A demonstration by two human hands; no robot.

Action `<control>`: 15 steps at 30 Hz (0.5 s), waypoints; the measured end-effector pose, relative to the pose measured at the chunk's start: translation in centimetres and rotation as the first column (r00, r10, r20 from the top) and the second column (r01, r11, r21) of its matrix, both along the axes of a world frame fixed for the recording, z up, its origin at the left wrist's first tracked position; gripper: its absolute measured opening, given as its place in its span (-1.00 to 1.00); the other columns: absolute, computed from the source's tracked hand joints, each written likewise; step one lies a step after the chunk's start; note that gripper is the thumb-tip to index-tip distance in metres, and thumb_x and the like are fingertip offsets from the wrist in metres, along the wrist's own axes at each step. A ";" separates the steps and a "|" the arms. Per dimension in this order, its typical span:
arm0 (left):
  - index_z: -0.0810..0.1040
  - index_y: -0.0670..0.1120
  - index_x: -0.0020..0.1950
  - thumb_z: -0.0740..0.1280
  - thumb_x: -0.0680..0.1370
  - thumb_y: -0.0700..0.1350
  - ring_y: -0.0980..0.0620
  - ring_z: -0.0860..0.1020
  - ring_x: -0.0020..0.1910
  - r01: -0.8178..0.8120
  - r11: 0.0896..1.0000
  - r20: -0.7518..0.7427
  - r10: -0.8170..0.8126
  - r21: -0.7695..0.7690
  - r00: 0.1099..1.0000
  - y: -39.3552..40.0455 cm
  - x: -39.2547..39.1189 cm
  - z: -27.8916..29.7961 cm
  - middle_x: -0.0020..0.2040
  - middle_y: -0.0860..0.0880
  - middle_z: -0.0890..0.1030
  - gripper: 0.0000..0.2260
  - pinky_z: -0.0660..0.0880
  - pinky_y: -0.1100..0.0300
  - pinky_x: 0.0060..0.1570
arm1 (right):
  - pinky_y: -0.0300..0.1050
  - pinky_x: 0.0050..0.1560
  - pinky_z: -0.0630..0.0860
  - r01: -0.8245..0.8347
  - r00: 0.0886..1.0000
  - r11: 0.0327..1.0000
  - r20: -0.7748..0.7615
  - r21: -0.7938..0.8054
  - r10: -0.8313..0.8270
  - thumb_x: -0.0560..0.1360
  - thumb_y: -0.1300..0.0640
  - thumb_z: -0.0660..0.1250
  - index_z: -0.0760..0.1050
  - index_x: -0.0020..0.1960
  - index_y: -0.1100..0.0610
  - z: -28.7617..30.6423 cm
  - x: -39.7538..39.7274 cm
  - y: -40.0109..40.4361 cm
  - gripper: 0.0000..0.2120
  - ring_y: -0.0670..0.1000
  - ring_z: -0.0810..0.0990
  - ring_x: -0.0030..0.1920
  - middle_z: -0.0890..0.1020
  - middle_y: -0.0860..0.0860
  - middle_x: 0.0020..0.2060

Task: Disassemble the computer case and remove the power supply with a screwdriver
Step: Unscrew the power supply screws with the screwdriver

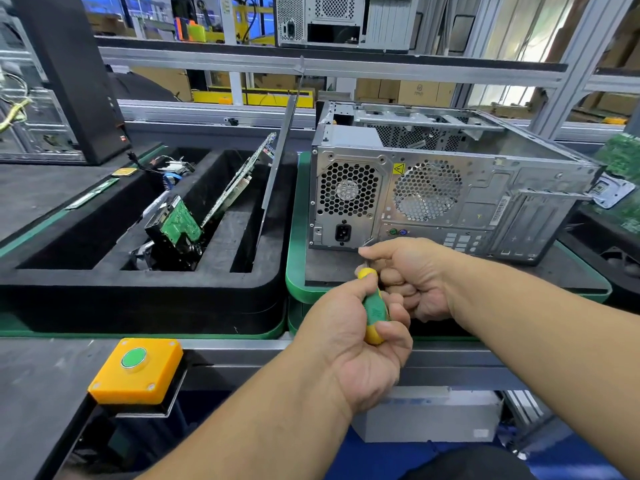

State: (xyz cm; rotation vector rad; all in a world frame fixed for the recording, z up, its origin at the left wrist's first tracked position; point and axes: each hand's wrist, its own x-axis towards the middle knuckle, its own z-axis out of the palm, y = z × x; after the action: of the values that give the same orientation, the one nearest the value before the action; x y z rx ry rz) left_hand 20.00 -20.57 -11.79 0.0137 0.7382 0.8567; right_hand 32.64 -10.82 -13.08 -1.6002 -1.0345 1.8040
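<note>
The grey metal computer case (450, 188) lies on its side on a green-rimmed tray (294, 265), its open side up and its back panel facing the person. The silver power supply with a honeycomb fan grille (346, 195) sits in the left end of the case, its black power socket near the bottom edge. The case stands set back from the front rim of the tray, so a strip of dark mat is free before it, and both hands work over this strip.

The left hand (360, 341) grips the green and yellow screwdriver (374, 306); its fingers are curled round the handle and the thumb lies along it. The right hand (412, 275) is just beside it, touching it, with the fingers curled and the thumb and forefinger pressed together near the lower edge of the back panel. Whether they pinch the shaft or a small part, I cannot tell, because the tip is hidden.

To the left, close beside the tray, a black foam tray with long slots (138, 289) holds a green circuit board (180, 226), a long card (239, 181) leaning upright and a thin grey metal panel (280, 147) tilted against the right wall. A yellow box with a green push button (135, 368) sits on the near edge of the bench (34, 375), left of the left forearm. Another grey computer case (346, 19) stands on the shelf behind.
</note>
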 end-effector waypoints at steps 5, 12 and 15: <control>0.59 -0.26 0.04 0.22 0.68 -0.05 0.03 0.50 -0.43 0.011 0.999 0.075 -0.007 -0.044 0.997 0.3 -0.6 -0.1 -0.27 -0.16 0.59 -0.71 0.33 0.34 -0.67 | -0.36 -0.66 -0.02 -0.007 0.999 0.998 -0.033 -0.060 0.005 0.62 0.01 0.28 0.47 -0.23 0.10 0.3 0.3 0.1 -0.72 -0.13 0.06 -0.64 0.17 -0.11 -0.61; 0.54 -0.20 -0.10 0.35 0.63 0.03 0.06 0.46 -0.43 0.007 1.000 0.027 -0.007 0.013 1.000 -0.3 -0.3 0.2 -0.28 -0.12 0.51 -0.70 0.30 0.39 -0.64 | -0.37 -0.64 0.02 0.092 0.995 0.993 0.020 0.068 -0.093 0.60 0.06 0.36 0.34 -0.59 0.07 -0.5 -0.6 -0.3 -0.40 -0.11 0.12 -0.65 0.21 -0.08 -0.63; 0.55 -0.21 -0.04 0.41 0.61 -0.06 0.09 0.46 -0.45 -0.010 1.000 -0.006 0.010 0.029 1.000 -0.4 0.1 0.6 -0.33 -0.12 0.51 -0.79 0.33 0.38 -0.66 | -0.33 -0.55 -0.06 0.092 0.995 0.993 0.028 0.078 -0.094 0.58 0.03 0.39 0.34 -0.62 0.06 -0.5 -0.6 -0.4 -0.38 -0.10 0.06 -0.59 0.21 -0.08 -0.62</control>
State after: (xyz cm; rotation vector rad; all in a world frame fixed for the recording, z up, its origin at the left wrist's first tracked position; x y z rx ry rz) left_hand 20.13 -21.01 -11.21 0.0381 0.7326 0.8774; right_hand 32.05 -11.25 -13.56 -1.6084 -1.0131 1.6634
